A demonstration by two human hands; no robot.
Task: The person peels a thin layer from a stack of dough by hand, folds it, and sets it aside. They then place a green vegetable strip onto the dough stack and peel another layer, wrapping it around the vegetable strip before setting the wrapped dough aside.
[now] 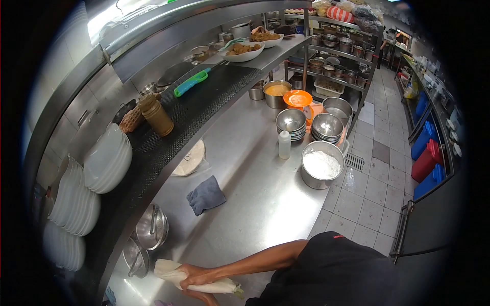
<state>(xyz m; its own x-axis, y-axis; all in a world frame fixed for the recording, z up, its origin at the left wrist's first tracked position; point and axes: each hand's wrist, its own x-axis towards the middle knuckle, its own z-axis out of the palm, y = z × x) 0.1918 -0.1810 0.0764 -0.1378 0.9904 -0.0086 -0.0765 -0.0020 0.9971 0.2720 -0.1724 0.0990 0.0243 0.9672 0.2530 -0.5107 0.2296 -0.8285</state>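
At the bottom of the head view, my right hand (196, 276) is wrapped over a pale cream rolled bundle (171, 270) with a greenish end. My left hand (203, 297) presses against the bundle's near side, partly cut off by the lower frame edge. The bundle lies slantwise low over the steel counter (245, 224). Just beyond its far end are two steel bowls (152, 227) with utensils in them. A folded grey cloth (205, 195) lies farther up the counter.
A dark shelf (204, 109) overhangs the counter, carrying stacked white dishes (107, 158), a brown-filled jar (156, 115) and a green-handled tool (192, 82). Across the counter stand a pot of white powder (321, 164), a squeeze bottle (284, 145), steel bowls (291, 121) and an orange scale (298, 98).
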